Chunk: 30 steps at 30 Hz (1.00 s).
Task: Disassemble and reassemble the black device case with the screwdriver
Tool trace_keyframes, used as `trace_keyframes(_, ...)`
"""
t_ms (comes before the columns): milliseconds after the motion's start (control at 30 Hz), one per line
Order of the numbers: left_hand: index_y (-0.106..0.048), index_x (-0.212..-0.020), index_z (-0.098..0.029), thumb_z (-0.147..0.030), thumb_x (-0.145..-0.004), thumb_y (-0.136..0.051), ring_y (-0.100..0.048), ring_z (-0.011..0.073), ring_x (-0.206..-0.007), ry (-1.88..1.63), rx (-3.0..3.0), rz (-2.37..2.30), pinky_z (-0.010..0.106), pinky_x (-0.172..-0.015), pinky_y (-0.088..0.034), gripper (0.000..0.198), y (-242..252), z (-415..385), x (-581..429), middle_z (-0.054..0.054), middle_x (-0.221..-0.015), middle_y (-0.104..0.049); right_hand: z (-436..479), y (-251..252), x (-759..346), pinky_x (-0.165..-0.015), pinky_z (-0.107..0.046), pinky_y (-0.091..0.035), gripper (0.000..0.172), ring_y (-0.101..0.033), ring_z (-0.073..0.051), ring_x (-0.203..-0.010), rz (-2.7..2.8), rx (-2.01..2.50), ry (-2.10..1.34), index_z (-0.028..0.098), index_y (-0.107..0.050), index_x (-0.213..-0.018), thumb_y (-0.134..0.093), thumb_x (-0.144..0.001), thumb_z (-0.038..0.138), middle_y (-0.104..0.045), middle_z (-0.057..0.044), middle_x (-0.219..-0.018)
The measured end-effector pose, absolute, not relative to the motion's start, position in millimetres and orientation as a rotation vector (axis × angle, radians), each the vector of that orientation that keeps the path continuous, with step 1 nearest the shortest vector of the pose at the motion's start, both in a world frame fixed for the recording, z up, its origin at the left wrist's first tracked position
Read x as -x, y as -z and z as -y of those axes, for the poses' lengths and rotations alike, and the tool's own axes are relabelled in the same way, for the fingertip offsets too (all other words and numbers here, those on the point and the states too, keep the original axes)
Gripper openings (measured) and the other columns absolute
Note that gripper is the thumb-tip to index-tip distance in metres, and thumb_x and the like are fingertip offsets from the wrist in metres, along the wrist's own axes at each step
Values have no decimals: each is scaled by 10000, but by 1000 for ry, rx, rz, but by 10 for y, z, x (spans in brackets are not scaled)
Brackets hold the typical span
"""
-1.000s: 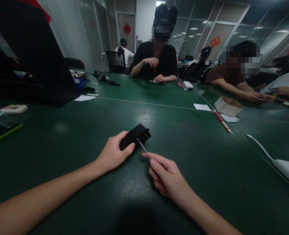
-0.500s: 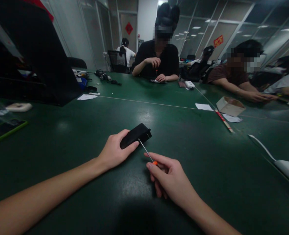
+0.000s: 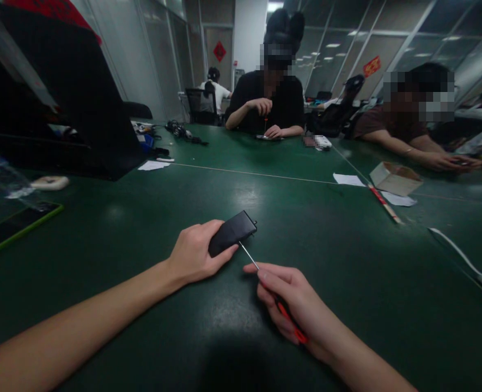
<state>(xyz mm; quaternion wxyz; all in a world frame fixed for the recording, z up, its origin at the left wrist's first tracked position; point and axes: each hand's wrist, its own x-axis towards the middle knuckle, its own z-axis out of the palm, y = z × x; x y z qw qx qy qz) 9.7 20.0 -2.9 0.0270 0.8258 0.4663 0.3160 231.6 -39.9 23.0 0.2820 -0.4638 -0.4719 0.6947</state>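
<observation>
While the left hand [image 3: 195, 251] pinched a small, black, flat-sided box [image 3: 231, 233] in the frame's middle, the right hand [image 3: 287, 294] pinched a thin, red-handled metal screwdriver [image 3: 249, 255] at its edge; a crooked push could have jabbed the left hand.

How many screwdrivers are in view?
2: the screwdriver in the right hand, tip at the black case, and another held by the person across the table. Others may be hidden.

Room to the right of the right hand [image 3: 296, 293]
I could pass over the green tabletop [image 3: 367, 272] there; the white cable [image 3: 455, 246], open box [image 3: 392, 181] and, far left, green-edged phone [image 3: 18, 231] are obstacles.
</observation>
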Motion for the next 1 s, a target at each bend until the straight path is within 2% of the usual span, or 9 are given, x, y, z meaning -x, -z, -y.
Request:
trace_keyframes(133,-581,-1102,-125,-470,-858,-575,-652,240,-775,-1017,-2637,-1446,357,-691,-494,423,20,-185,-90,97,-946,-689,388,-115,-2399,-573,-295,-505,366,-612,-190,-657,2170,1301,-700,152,-642,-1243,-423,-979,279,-638,-89,-847)
trace_keyframes(267,-566,-1127,-130,-447,-864,-571,-662,241,-810,-1038,-2620,-1441,350,-706,-499,412,6,-165,-94,95,-955,-685,348,-66,-2483,-577,-339,-497,429,-613,-217,-644,2466,1362,-94,155,-541,-1377,-384,-982,209,-647,-136,-961)
trace_keyframes(433,-552,-1118,-157,-437,-865,-569,-621,190,-696,-1029,-2479,-1441,304,-625,-466,378,19,-156,-106,57,-873,-658,348,-170,-2341,-774,-317,-499,285,-616,-191,-814,2013,1278,-901,191,-674,-1166,-526,-955,312,-648,-58,-891)
trace_keyframes(567,-555,-1086,-177,-434,-876,-559,-601,175,-669,-1019,-2377,-1466,289,-607,-439,332,36,-170,-111,36,-837,-644,406,-222,-2223,-457,-194,-362,305,-394,-80,-485,1266,1201,-1787,157,-637,-1150,-607,-884,303,-463,52,-624)
trace_keyframes(633,-558,-1078,-180,-434,-879,-558,-608,182,-688,-1019,-2366,-1484,294,-621,-437,323,34,-177,-113,38,-844,-648,422,-225,-2220,-453,-161,-346,315,-387,-54,-500,1001,1037,-1998,138,-639,-1131,-670,-840,255,-461,52,-653)
trace_keyframes(767,-555,-1100,-177,-446,-876,-563,-614,193,-715,-1018,-2381,-1486,303,-638,-435,350,21,-186,-114,46,-871,-652,426,-214,-2248,-528,-145,-445,404,-551,-58,-585,855,878,-2139,143,-617,-1202,-719,-820,228,-596,4,-766)
trace_keyframes(867,-557,-1104,-177,-444,-875,-568,-611,193,-715,-1027,-2375,-1471,301,-641,-431,352,22,-185,-117,45,-869,-650,433,-195,-2245,-452,-187,-465,620,-611,-108,-501,1002,984,-2145,213,-421,-1432,-660,-871,328,-651,-1,-741)
trace_keyframes(933,-560,-1102,-177,-433,-874,-572,-608,190,-712,-1034,-2357,-1456,297,-639,-426,344,26,-180,-118,45,-868,-651,437,-180,-2242,-380,-206,-424,650,-569,-129,-403,1269,1153,-1978,228,-335,-1492,-582,-915,397,-633,19,-643)
trace_keyframes(1000,-563,-1106,-174,-423,-869,-582,-604,188,-718,-1044,-2340,-1437,296,-647,-425,345,27,-173,-116,47,-881,-653,432,-167,-2255,-425,-250,-459,558,-584,-148,-435,1622,1293,-1595,235,-413,-1462,-531,-939,389,-649,3,-663)
